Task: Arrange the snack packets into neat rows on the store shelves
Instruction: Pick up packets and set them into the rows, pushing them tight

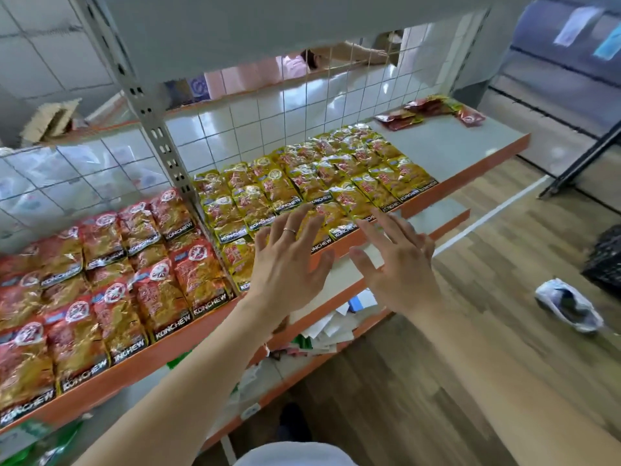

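Observation:
Yellow snack packets [312,176] lie in several rows on the grey shelf with an orange front edge [470,153]. Red snack packets [100,280] fill the shelf section to the left. My left hand [289,260] hovers with spread, straight fingers over the front yellow packets. My right hand [396,260] is beside it, fingers straight, fingertips at the front row of yellow packets. Neither hand holds anything. A few loose dark red packets [430,111] lie at the shelf's far right corner.
A wire grid [302,109] backs the shelf, and a grey upright post [148,109] divides the sections. Lower shelves hold papers and small packets [322,327]. A crumpled bag [568,306] lies on the wood floor at right, near a black crate [605,260].

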{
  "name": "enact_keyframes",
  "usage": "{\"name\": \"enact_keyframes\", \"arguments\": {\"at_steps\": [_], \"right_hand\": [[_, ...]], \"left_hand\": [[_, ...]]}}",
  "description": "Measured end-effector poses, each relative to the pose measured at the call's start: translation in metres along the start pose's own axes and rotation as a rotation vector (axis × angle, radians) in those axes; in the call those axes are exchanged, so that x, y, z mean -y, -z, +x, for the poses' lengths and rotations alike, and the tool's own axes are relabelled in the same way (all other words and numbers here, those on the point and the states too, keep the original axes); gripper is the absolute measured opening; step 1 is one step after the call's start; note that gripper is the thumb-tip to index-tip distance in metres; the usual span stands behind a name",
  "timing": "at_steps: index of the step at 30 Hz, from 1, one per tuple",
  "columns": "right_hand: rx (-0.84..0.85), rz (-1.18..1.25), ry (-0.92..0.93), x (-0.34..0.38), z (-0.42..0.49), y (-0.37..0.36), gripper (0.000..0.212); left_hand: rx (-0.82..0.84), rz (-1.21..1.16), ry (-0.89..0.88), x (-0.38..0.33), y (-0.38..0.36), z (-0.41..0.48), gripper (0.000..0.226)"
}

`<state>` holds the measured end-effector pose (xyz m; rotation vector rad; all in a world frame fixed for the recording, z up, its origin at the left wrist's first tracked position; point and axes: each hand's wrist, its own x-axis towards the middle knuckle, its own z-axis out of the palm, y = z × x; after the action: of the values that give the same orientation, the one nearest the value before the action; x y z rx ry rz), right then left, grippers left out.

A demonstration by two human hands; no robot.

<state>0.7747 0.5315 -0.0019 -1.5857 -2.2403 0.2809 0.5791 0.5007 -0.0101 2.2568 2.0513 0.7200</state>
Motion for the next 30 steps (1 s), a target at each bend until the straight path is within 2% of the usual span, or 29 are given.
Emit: {"name": "enact_keyframes", "arguments": {"at_steps": [11,22,25,30], "right_hand": [[0.01,0.032,-0.006,-0.068,0.04,0.004,0.069],[-0.07,0.054,0.175,-0.204,0.087,0.059,0.061],[-0.044,0.053,0.21,-0.234,0.091,0.07,0.056],[-0.021,0.079,0.252,-0.26,0.103,0.077,0.061]], "left_hand": [[0.03,0.052,-0.028,-0.034,-0.039,0.064,0.06],[-0.122,0.113,0.06,-0.156,-0.098,0.127,0.053],[-0.129,0.091,0.145,-0.186,-0.112,0.13,0.056],[-0.088,0.137,0.184,-0.211,-0.127,0.135,0.056]]}}
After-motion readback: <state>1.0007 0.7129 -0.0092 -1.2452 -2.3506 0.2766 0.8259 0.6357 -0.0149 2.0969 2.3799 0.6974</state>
